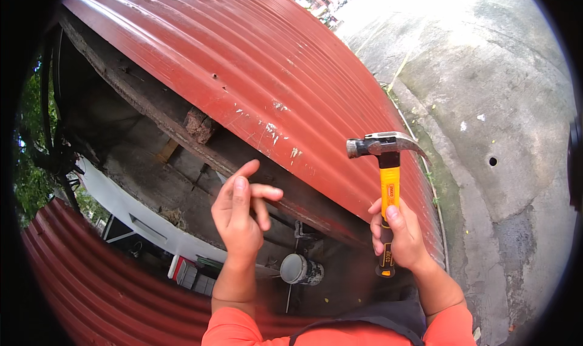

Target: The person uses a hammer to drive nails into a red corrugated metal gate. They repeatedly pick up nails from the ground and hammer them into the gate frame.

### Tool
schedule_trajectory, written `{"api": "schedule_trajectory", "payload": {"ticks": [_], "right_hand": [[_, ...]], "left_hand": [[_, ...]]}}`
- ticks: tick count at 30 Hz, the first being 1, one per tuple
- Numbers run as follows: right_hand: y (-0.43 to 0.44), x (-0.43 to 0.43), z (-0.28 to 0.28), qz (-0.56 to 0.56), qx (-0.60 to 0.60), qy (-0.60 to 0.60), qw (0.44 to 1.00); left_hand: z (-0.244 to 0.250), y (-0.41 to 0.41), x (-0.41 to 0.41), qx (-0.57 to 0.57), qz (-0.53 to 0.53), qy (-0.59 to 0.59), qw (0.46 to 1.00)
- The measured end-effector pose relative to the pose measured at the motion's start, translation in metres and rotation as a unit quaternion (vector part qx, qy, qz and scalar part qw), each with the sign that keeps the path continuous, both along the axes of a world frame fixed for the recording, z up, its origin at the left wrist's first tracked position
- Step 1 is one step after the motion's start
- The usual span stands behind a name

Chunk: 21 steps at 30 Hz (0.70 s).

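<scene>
My right hand grips the yellow and black handle of an INGCO claw hammer. The hammer stands nearly upright, its face towards the left and its claw towards the right. Behind the hammer rises a red corrugated metal sheet, scratched and flecked with white near its lower edge. My left hand is raised with its fingers partly bent and apart, and I see nothing held in it. In the picture it overlaps a rusty metal beam that runs along the gap below the sheet.
A broken masonry lump sits in the gap beside the beam. Lower down stands a white-rimmed bucket. Another red corrugated sheet fills the lower left. Concrete paving with a small round hole lies to the right.
</scene>
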State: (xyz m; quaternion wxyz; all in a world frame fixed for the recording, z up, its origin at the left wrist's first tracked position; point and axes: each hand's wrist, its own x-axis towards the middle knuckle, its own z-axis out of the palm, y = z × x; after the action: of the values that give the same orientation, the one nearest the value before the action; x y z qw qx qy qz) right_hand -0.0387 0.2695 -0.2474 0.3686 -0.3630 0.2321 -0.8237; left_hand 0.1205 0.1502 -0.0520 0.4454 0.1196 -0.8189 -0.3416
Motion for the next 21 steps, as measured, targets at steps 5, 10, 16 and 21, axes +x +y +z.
{"api": "schedule_trajectory", "payload": {"ticks": [5, 10, 16, 21], "right_hand": [[-0.004, 0.008, -0.022, -0.006, -0.015, -0.070, 0.997], [0.000, 0.016, -0.027, -0.022, -0.049, -0.104, 0.993], [0.016, 0.021, -0.018, -0.052, -0.040, -0.100, 0.993], [0.034, 0.025, -0.007, -0.091, -0.021, -0.072, 0.993]], "left_hand": [[-0.015, 0.014, -0.045, -0.021, 0.003, 0.177, 0.984], [-0.006, 0.007, -0.066, 0.079, -0.151, 0.189, 0.967], [-0.001, -0.005, -0.105, 0.176, -0.145, 0.287, 0.930], [-0.010, -0.003, -0.106, 0.118, -0.192, 0.323, 0.919]]}}
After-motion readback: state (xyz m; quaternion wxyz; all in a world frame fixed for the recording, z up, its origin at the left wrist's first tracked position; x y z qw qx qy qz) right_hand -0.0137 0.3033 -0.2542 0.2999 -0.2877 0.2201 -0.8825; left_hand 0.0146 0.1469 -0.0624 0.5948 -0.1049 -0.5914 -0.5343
